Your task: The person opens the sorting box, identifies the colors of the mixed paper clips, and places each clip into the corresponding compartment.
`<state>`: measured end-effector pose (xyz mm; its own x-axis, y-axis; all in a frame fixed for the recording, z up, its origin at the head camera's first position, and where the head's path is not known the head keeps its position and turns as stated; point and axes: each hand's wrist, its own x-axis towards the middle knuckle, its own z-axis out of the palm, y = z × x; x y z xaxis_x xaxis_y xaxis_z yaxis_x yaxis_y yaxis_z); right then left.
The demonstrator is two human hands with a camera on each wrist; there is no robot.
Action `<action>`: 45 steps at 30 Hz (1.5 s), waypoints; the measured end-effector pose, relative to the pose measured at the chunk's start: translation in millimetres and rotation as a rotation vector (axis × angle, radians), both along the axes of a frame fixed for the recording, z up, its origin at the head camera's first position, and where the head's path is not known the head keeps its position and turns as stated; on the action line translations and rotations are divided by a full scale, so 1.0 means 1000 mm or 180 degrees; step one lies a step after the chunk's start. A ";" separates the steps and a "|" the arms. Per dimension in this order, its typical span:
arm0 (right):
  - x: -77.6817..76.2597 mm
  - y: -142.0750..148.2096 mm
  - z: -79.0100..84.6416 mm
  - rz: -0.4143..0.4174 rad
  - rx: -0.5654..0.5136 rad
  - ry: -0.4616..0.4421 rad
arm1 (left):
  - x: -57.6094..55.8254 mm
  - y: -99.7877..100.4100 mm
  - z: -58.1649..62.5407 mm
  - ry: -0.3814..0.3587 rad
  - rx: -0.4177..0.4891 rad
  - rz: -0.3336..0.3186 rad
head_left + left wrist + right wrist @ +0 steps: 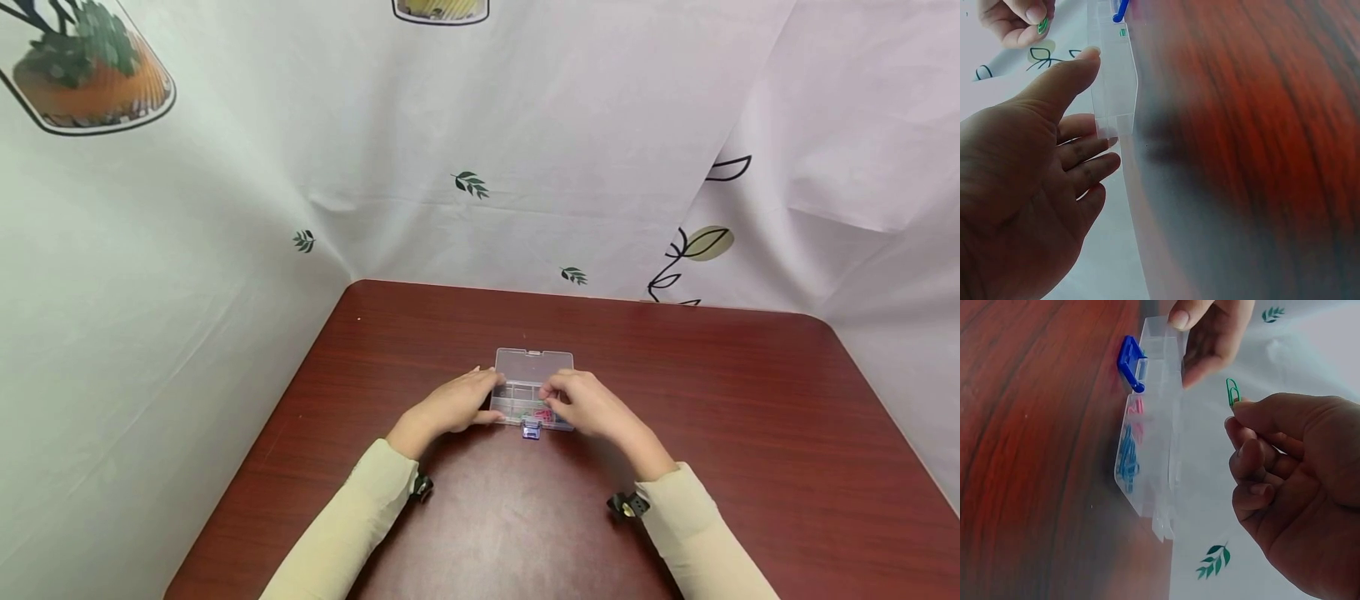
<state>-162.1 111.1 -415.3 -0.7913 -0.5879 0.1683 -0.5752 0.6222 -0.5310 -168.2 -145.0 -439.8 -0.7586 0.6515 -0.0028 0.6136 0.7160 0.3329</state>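
A clear plastic compartment box (517, 406) lies on the table with its lid (534, 365) raised at the back and its blue latch (1130, 362) hanging open at the front. Between thumb and forefinger, my right hand (1300, 444) pinches a green paper clip (1230, 391), held above the box's right part. My left hand (459, 402) rests at the box's left end, thumb by the front and relaxed fingers towards the back. Pink paper clips (1137, 406) and blue paper clips (1127, 459) lie in front compartments. A bit of green (1122, 32) shows inside the left part.
The dark red-brown wooden table (712, 400) spreads around the box. A white cloth (562, 150) with leaf prints hangs behind the table and along its sides. Both forearms wear light sleeves (341, 521) and dark wrist straps (628, 505).
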 end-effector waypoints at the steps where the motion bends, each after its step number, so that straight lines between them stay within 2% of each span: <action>1: 0.000 -0.001 0.000 0.0012 -0.0003 -0.0002 | 0.000 0.000 0.000 -0.0003 0.0006 -0.0002; 10: -0.003 -0.013 -0.004 0.0090 0.0004 0.0006 | 0.000 0.000 -0.002 0.0021 0.0026 -0.0027; 29: -0.006 -0.027 -0.003 0.0039 0.0006 -0.0159 | 0.001 -0.001 -0.002 -0.0064 0.0031 0.0005; 36: -0.007 -0.013 -0.002 0.0040 0.0006 -0.0059 | 0.000 -0.002 -0.003 -0.0082 0.0047 0.0025; 45: -0.001 0.029 0.004 -0.0094 0.0128 -0.0080 | 0.000 -0.001 -0.001 -0.0097 -0.0045 0.0048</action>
